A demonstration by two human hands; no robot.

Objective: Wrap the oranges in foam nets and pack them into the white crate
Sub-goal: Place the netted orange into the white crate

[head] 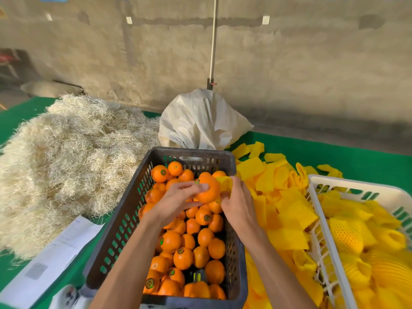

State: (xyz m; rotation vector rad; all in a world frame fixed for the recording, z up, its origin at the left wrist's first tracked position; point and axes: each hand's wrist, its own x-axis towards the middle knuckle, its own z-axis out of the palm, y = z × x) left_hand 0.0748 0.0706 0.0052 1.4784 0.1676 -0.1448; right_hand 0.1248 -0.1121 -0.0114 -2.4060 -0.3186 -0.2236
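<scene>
Above the dark crate [124, 215], the left hand [176, 202] cups an orange [207, 189] while the right hand [237, 202] pinches a yellow foam net [225, 182] against it (firm fruit, probably slick; stretch the soft net by its rim). White crate [321, 210] stands right.

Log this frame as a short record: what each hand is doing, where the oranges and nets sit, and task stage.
left hand: holds an orange
right hand: holds a yellow net against that orange
dark crate: loose oranges, unwrapped
white crate: right of dark crate, holds wrapped oranges
spare nets: piled between the crates
straw: heaped at left
stage: wrapping, not yet packed
</scene>
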